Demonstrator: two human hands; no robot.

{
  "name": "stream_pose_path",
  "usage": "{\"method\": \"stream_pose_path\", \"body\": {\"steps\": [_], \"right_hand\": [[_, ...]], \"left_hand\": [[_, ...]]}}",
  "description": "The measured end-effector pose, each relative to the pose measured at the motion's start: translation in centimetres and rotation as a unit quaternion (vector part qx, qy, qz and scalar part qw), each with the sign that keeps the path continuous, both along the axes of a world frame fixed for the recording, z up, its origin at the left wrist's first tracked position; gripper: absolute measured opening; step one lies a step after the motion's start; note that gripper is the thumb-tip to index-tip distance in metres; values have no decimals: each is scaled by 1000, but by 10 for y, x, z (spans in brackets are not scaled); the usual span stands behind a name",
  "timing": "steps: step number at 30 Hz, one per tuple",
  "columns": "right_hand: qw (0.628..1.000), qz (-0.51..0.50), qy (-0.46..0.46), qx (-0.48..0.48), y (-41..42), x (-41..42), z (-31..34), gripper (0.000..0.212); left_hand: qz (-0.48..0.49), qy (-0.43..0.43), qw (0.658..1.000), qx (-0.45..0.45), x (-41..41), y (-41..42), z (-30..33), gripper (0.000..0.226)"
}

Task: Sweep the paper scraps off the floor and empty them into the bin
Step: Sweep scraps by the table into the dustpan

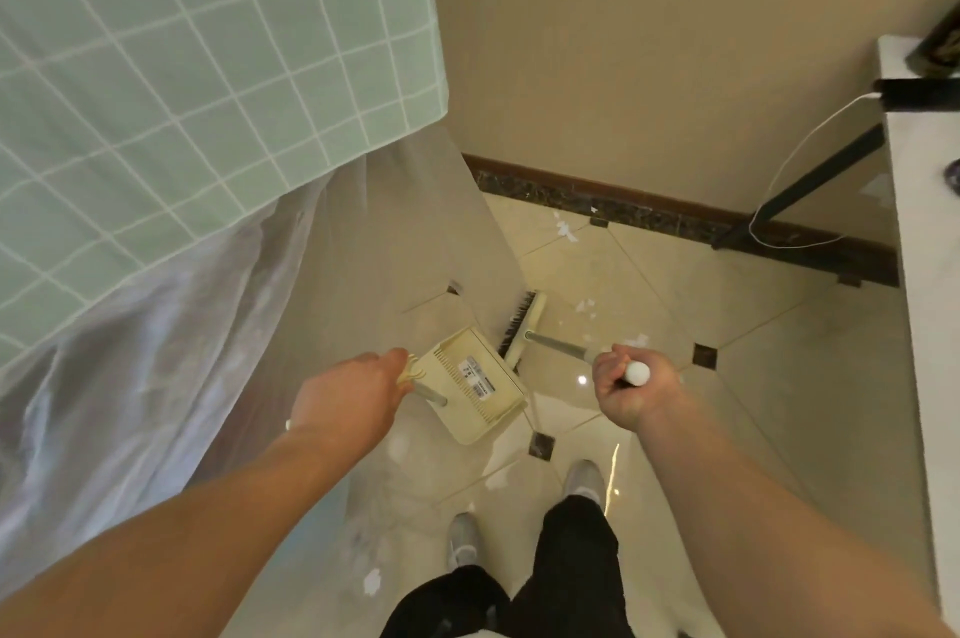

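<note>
On dustpan [475, 385], label unreadable; left hand [353, 396] grips its handle, right hand [631, 390] grips broom [524, 328].

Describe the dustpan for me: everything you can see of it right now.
The dustpan is cream plastic with a comb-toothed rim and a white printed label on its upper face. A metal handle runs from it into the left hand, which grips the top. It is tilted over the tiled floor, beside the broom head. Its inside is hidden.

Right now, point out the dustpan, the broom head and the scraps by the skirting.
dustpan [475, 380], head view, back of its cream pan
broom head [525, 325], head view, cream block above the bristles
paper scraps [566, 231], head view, white cluster near the skirting
</note>
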State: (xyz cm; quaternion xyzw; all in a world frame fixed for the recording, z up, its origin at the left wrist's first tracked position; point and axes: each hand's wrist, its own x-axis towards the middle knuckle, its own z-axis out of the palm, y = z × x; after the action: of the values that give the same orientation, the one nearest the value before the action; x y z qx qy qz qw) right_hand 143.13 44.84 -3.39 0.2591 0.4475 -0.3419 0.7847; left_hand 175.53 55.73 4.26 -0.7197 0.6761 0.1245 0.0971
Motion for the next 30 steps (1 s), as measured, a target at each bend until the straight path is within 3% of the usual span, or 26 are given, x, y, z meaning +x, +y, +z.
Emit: {"method": "stream_pose_path", "body": {"steps": [7, 14, 22, 30], "right_hand": [[996, -77, 36, 22, -46, -82, -1, 27], [998, -50, 27, 2, -87, -166, 24, 29], [997, 42, -64, -8, -127, -99, 17, 30], [992, 46, -117, 9, -149, -12, -5, 21]], "left_hand": [[-44, -20, 998, 37, -47, -52, -15, 31], [-56, -30, 996, 69, -107, -108, -36, 30], [-67, -42, 993, 83, -136, -145, -30, 28], [-89, -59, 988, 108, -118, -151, -35, 28]]}}
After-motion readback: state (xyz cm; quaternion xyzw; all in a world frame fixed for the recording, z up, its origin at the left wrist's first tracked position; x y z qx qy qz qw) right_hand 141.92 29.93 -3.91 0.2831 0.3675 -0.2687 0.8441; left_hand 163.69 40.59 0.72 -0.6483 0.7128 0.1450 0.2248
